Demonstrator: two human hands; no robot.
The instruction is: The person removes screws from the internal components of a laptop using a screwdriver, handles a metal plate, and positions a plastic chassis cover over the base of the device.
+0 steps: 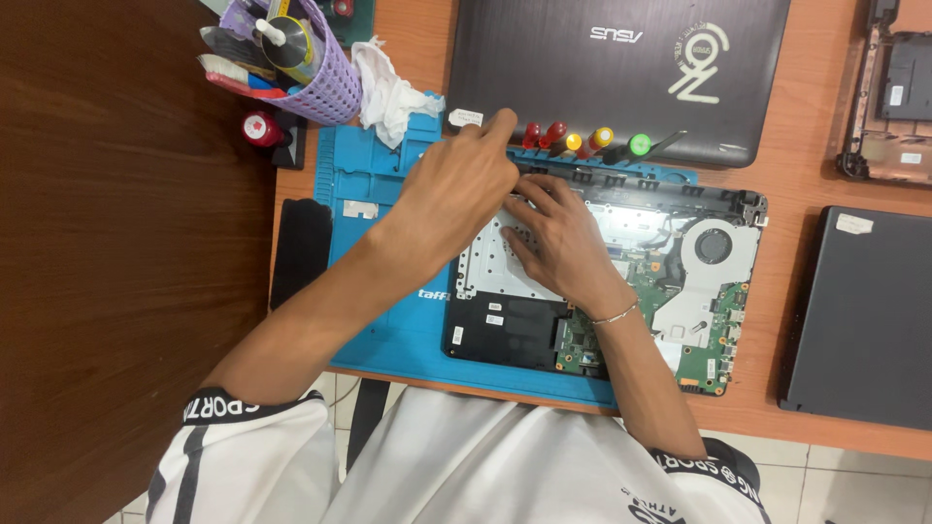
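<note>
- An opened laptop chassis (621, 291), its green circuit board and round fan exposed, is seen at the centre of the frame, laid on a blue work mat (388, 330) on the orange-brown tabletop (815, 175).
- The left hand (456, 189) is held just above the upper left corner of the chassis, with the index finger stretched toward the top of the frame and the other fingers curled; whether anything is pinched in them cannot be told.
- The right hand (563, 247) is laid flat on the silver plate of the chassis, fingers spread and pressed down, nothing being gripped; a thin bracelet is worn at the wrist.
- A row of screwdrivers (582, 143) with red, yellow and green handles is seen just above the hands, at the mat's upper edge.
- A closed dark laptop (621, 68) is placed at the top centre.
- A purple mesh basket (311, 68) of tools stands at the upper left, with a crumpled white cloth (388, 92) beside it.
- Another dark laptop (859, 320) lies at the right edge.
</note>
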